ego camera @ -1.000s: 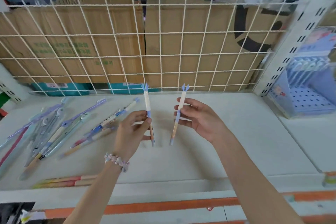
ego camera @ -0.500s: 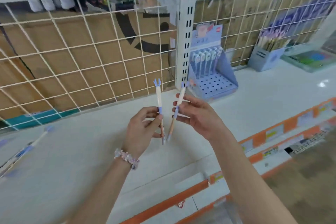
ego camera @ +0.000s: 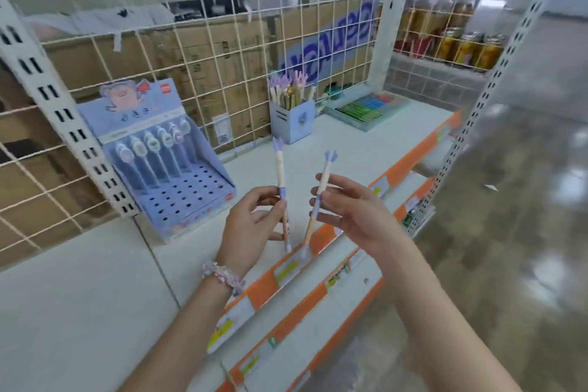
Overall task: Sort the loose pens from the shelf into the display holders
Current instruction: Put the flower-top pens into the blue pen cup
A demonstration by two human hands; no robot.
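Pens [ego camera: 291, 94] upright in blue holder [ego camera: 293, 122]; each hand [ego camera: 251, 226] [ego camera: 353, 210] pinching one pen.

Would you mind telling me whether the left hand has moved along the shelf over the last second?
Yes. The left hand has travelled right along the shelf, from the loose pens to beside the stepped pen display.

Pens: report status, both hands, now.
Left hand grips one pen; right hand pinches another pen. Square holder ahead, matching pens inside. Nothing between.
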